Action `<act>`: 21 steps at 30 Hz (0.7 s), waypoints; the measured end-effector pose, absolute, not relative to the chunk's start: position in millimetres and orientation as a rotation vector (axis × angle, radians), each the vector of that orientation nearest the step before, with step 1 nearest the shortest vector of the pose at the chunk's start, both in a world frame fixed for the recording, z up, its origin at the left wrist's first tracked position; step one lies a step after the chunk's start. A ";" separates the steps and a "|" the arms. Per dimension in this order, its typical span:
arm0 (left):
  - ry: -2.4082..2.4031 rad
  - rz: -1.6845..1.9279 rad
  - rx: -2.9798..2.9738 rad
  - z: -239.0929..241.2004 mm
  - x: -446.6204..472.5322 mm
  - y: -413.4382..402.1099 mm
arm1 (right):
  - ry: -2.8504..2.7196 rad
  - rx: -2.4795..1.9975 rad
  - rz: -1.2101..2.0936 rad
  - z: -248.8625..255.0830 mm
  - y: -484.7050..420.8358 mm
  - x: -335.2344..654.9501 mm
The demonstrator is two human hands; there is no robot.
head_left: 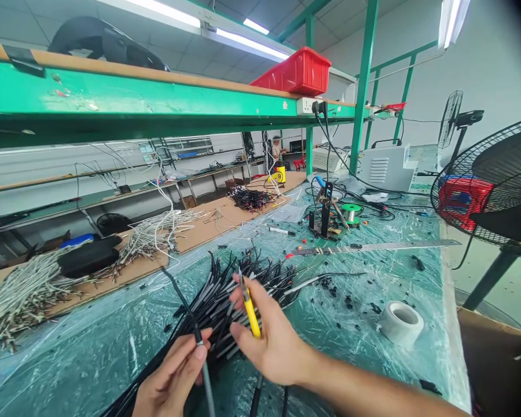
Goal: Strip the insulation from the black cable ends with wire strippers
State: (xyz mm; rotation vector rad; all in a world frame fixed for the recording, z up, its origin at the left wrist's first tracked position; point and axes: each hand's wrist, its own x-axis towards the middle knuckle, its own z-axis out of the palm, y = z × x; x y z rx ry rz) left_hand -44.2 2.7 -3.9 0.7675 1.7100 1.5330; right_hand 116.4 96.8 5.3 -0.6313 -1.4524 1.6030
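Observation:
Between the thumb and fingers of my left hand [173,370] is a black cable [180,295] with a grey sleeve on its lower part. Its thin end points up and away to the left. My right hand [273,341] is closed around a small tool with yellow handles [250,313], which looks like cutting pliers. The metal tip points upward, apart from the held cable. Just beyond both hands lies a thick bundle of black and grey cables [217,289] on the plastic-covered bench.
To the right are a roll of clear tape [402,324], a steel ruler [386,245], black scraps and a large fan [495,179]. A soldering stand [325,214] and a solder spool [351,213] stand farther back. White cables [26,295] lie on cardboard at left. A green shelf [156,95] crosses overhead.

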 end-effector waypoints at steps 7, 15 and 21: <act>1.506 1.593 0.777 -16.4 -50.3 2.9 | -1.459 -0.895 2.000 -10.6 101.2 103.6; 1.438 1.578 0.812 -14.0 -47.2 -0.7 | -1.888 -0.447 1.794 -13.6 76.3 103.7; 1.459 1.570 0.839 -12.3 -46.7 -0.9 | -1.888 -0.579 1.801 -23.5 78.0 98.5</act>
